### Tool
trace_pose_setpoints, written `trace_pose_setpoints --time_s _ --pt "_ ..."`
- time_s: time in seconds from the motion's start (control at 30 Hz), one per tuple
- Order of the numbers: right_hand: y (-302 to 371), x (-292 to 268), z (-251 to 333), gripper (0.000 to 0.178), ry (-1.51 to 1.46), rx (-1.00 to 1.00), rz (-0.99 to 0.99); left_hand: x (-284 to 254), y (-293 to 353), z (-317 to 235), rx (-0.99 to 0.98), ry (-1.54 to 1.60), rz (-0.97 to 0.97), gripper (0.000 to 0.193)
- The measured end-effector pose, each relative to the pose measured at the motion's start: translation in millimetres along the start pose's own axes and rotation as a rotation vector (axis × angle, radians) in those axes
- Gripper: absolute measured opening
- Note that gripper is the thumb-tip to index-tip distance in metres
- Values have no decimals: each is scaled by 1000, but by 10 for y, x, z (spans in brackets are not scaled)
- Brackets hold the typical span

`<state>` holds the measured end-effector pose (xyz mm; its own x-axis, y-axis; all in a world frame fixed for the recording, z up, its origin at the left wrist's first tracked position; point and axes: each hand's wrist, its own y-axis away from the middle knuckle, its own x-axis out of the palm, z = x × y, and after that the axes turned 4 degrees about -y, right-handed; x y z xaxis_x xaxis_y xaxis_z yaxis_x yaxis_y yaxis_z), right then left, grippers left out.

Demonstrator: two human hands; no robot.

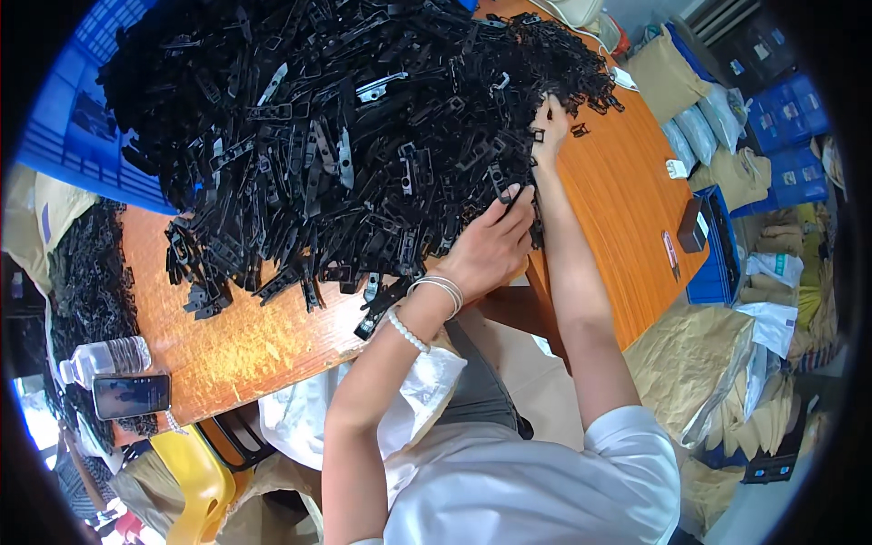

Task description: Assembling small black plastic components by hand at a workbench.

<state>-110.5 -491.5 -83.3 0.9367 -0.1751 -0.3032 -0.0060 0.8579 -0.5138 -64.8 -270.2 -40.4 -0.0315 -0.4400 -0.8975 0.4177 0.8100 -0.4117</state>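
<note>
— While the left hand lies on the near edge of the heap of black plastic strips, what are its fingers doing?

— Pressed together, pinching one black strip at the heap's edge — wrist ringed by bracelets.

— And the right hand?

— Farther along the heap's right rim, fingers curled into the strips; whether they grip one, I cannot tell.

— Where does the heap sit?

— On the orange wooden surface, a water bottle and phone at its near-left corner.

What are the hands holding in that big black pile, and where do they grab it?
The left hand pinches one black plastic strip by its end. The right hand touches the pile; what it grips cannot be told.
</note>
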Motion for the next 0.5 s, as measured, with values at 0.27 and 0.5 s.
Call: trace_pose_setpoints --time_s 0.27,0.5 --pt "58 -155 90 27 18 43 -229 17 11 -150 5 -36 -108 32" --pt "278 -713 183 27 -121 71 49 2 46 -122 -37 -68 -2 36"
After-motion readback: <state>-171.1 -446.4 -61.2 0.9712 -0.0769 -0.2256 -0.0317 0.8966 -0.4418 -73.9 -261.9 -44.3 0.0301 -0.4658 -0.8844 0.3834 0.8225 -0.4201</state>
